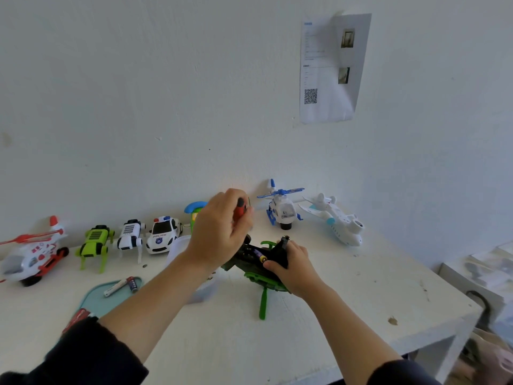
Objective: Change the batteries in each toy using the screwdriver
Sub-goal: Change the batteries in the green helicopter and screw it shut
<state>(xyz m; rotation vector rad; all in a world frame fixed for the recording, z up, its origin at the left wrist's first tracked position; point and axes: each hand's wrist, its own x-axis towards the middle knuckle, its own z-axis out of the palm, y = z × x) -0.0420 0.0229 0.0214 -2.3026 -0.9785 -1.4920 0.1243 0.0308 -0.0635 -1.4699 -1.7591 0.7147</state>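
Left grip (219,232) on one screwdriver (240,209), seven toys

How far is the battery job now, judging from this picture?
In hand: the left hand grips the screwdriver over the dark green toy, which the right hand holds; a battery shows in its open compartment. Two batteries lie on the teal tray. Whether the other toys are done cannot be told.

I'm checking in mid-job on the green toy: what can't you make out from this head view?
- Screwdriver tip: hidden behind the left hand.
- Green toy battery bay: only one battery shows; the hands cover the rest.
- Right hand fingertips: behind the toy.
- Wall paper text: too small.
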